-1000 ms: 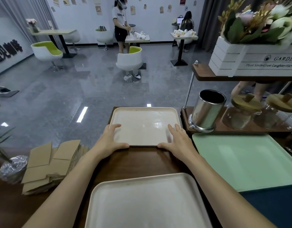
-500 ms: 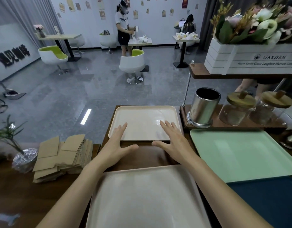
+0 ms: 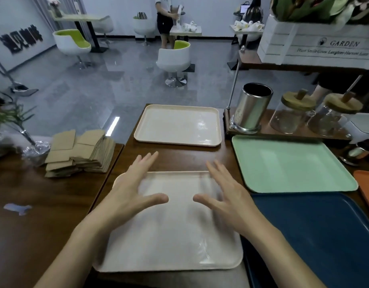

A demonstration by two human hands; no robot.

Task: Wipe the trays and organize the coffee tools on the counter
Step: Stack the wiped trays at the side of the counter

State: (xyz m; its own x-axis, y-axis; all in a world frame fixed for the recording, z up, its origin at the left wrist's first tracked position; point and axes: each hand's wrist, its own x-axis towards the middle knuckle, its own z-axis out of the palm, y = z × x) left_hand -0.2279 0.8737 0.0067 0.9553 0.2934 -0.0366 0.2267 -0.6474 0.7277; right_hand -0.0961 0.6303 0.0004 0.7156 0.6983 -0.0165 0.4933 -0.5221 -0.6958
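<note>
Both hands were spread out flat and held nothing. The left hand (image 3: pixel 129 194) and the right hand (image 3: pixel 227 196) were over the near cream tray (image 3: pixel 169 242) at the bottom middle of the frame. A second cream tray (image 3: pixel 178 125) lay above it, apart. A green tray (image 3: pixel 291 165) and a blue tray (image 3: pixel 316 235) lay on the right.

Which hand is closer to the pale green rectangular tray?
Right. The right hand is just left of the pale green rectangular tray; the left hand is farther left, over the near cream rectangular tray.
</note>
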